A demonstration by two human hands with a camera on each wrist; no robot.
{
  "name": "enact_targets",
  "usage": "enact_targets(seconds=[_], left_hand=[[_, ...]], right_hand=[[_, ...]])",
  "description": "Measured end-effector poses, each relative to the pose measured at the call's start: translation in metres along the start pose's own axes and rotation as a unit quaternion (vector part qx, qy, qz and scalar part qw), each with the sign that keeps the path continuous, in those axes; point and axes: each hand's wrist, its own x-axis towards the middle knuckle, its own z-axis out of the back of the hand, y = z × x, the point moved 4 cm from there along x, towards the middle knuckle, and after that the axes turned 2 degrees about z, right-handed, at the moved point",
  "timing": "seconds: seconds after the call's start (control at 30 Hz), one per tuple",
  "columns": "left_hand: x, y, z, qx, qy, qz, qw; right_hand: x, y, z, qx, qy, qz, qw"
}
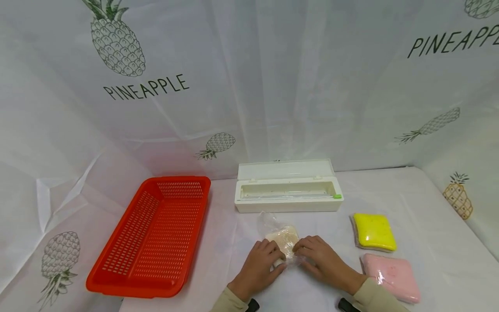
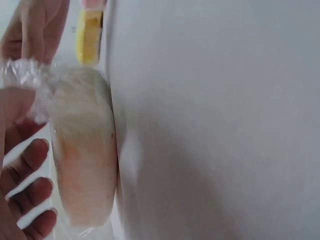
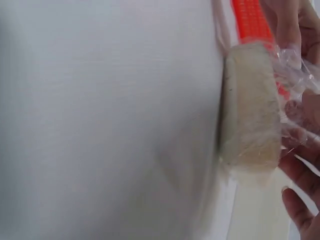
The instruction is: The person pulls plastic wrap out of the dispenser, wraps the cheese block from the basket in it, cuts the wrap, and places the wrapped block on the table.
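A pale cream, squarish block (image 1: 283,238) lies on the table, covered in clear cling film (image 1: 268,222). One loose end of film spreads out beyond its far side. At the near edge, my left hand (image 1: 258,268) and right hand (image 1: 326,261) pinch gathered film from either side. In the left wrist view, film bunches above the block (image 2: 84,150) near the thumb, while the other left fingers (image 2: 37,192) are spread. The right wrist view has crinkled film (image 3: 295,75) between both hands, beside the upright side of the block (image 3: 252,107).
A white cling film dispenser (image 1: 288,206) with its lid raised stands behind the block. To the left is a red perforated basket (image 1: 156,242). On the right lie a yellow wrapped block (image 1: 375,232) and a pink wrapped block (image 1: 391,277). A pineapple-print curtain (image 1: 280,86) hangs behind.
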Motion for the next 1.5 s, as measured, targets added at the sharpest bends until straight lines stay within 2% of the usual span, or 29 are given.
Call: enact_targets(seconds=[0.17, 0.33, 0.5, 0.57, 0.63, 0.73, 0.8, 0.9, 0.97, 1.03, 1.1, 1.13, 1.2, 1.27, 1.3, 1.4, 1.5], left_hand=[[-0.001, 0.002, 0.003, -0.064, -0.03, 0.059, 0.9958], [0.0, 0.001, 0.004, -0.105, -0.033, 0.124, 0.9862], [0.004, -0.003, 0.004, -0.092, -0.026, 0.168, 0.9812], [0.005, -0.003, 0.004, -0.088, -0.026, 0.189, 0.9776], [0.006, -0.003, 0.004, -0.095, -0.03, 0.207, 0.9734], [0.006, -0.002, 0.003, -0.106, -0.033, 0.223, 0.9686], [0.007, -0.001, 0.002, -0.112, -0.034, 0.228, 0.9666], [0.008, 0.0, 0.001, -0.121, -0.031, 0.242, 0.9623], [0.009, 0.001, 0.002, -0.125, -0.033, 0.247, 0.9603], [0.01, 0.002, 0.003, -0.128, -0.038, 0.249, 0.9593], [0.01, 0.001, 0.004, -0.121, -0.046, 0.243, 0.9614], [0.01, 0.0, 0.005, -0.108, -0.049, 0.231, 0.9658], [0.009, -0.004, 0.009, -0.064, -0.052, 0.192, 0.9779], [0.007, -0.01, 0.012, 0.007, -0.051, 0.142, 0.9886], [0.006, -0.013, 0.013, 0.047, -0.048, 0.116, 0.991], [0.003, -0.02, 0.015, 0.147, -0.037, 0.061, 0.9865], [0.001, -0.021, 0.013, 0.193, -0.027, 0.042, 0.98]], right_hand=[[0.01, 0.001, 0.001, 0.006, -0.021, -0.04, 0.999], [0.021, 0.001, -0.005, 0.005, -0.036, -0.097, 0.995], [0.031, -0.002, -0.012, 0.008, -0.017, -0.198, 0.98], [0.031, -0.002, -0.013, 0.011, -0.017, -0.222, 0.975], [0.031, 0.0, -0.012, 0.017, -0.022, -0.228, 0.973], [0.028, 0.004, -0.009, -0.003, -0.037, -0.206, 0.978], [0.026, 0.009, -0.006, -0.03, -0.054, -0.165, 0.984], [0.022, 0.02, -0.001, -0.067, -0.087, -0.058, 0.992], [0.02, 0.025, 0.0, -0.077, -0.088, 0.017, 0.993], [0.018, 0.028, -0.001, -0.089, -0.068, 0.065, 0.992], [0.018, 0.028, -0.004, -0.11, -0.033, 0.078, 0.99], [0.017, 0.027, -0.006, -0.119, -0.014, 0.075, 0.99], [0.016, 0.024, -0.009, -0.14, 0.016, 0.063, 0.988], [0.015, 0.022, -0.012, -0.151, 0.034, 0.055, 0.986], [0.015, 0.021, -0.013, -0.153, 0.038, 0.052, 0.986], [0.015, 0.02, -0.015, -0.161, 0.036, 0.057, 0.985], [0.016, 0.02, -0.016, -0.17, 0.03, 0.067, 0.983]])
